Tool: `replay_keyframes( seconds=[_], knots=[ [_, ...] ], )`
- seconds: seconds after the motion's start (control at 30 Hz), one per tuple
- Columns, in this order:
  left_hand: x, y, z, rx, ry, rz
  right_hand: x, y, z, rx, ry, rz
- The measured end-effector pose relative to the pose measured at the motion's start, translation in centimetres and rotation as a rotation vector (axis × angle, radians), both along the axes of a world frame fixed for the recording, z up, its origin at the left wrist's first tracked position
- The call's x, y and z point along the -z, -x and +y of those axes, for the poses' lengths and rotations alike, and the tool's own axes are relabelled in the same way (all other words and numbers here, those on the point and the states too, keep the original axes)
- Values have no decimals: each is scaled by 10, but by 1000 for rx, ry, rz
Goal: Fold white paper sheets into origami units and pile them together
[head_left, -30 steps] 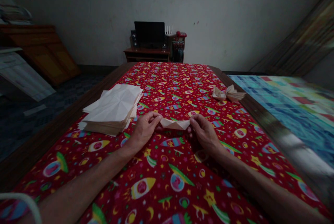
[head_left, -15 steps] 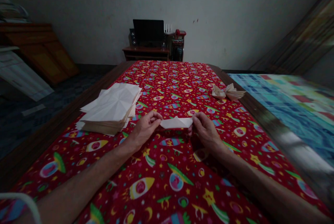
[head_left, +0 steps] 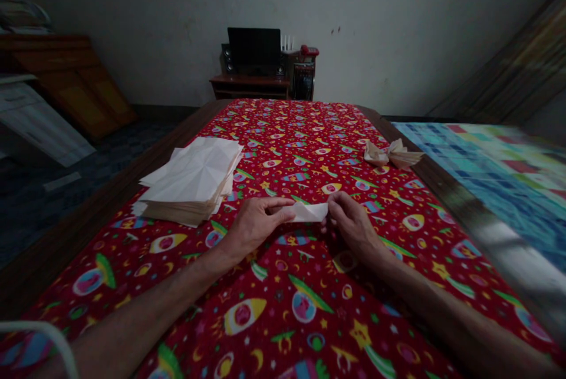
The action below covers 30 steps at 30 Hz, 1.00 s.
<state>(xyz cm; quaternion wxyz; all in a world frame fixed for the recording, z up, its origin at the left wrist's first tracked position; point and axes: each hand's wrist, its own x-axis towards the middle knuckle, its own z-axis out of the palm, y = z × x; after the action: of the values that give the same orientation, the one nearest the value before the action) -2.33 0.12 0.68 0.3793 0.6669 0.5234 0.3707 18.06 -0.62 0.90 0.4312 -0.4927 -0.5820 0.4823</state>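
A narrow strip of folded white paper (head_left: 311, 212) is held level between my two hands, just above the red patterned cloth (head_left: 283, 284). My left hand (head_left: 259, 221) pinches its left part, thumb in front and fingers behind, covering that end. At the right end, my right hand (head_left: 352, 223) grips the paper between thumb and fingers. To the left of my left hand lies a thick stack of creased paper sheets (head_left: 190, 178). Two folded paper pieces, one smaller (head_left: 375, 155) and one fanned out (head_left: 404, 155), sit on the cloth's right side.
The cloth covers a dark wooden table (head_left: 469, 214). A blue checked bed surface (head_left: 495, 172) adjoins on the right. A monitor (head_left: 254, 48) on a desk (head_left: 250, 81) stands against the far wall. A white cable-like loop (head_left: 48, 332) crosses the lower left corner.
My left hand has slid right along the folded paper and now covers more of its left part. The paper has turned, its front edge changing shape. My right hand keeps hold of its end.
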Motion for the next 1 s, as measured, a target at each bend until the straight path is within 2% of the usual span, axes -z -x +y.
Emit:
replay_keyframes(
  seconds=[0.17, 0.3, 0.37, 0.5, 0.67, 0.77, 0.93, 1.0],
  knots=[
    [-6, -6, -8, -57, -128, -13, -7, -2, 1, -102, 28, 44],
    [-14, -8, -17, -11, -330, 56, -8, -5, 2, -209, 47, -90],
    [-16, -7, -19, 31, -376, 70, -9, -6, 1, -248, 52, -163],
    [-14, -4, -15, 101, -332, 112, -10, -8, -2, -220, 22, -293],
    [-12, -3, -12, 133, -103, 218, -9, -6, -8, -226, -53, -362],
    [-13, -3, -14, 134, -37, 254, -8, -5, -10, -226, -112, -428],
    [-14, -3, -16, 164, -234, 370, -8, -7, -9, -351, -155, -402],
    [-13, -3, -16, 175, -298, 443, -8, -8, -9, -343, -162, -456]
  ],
)
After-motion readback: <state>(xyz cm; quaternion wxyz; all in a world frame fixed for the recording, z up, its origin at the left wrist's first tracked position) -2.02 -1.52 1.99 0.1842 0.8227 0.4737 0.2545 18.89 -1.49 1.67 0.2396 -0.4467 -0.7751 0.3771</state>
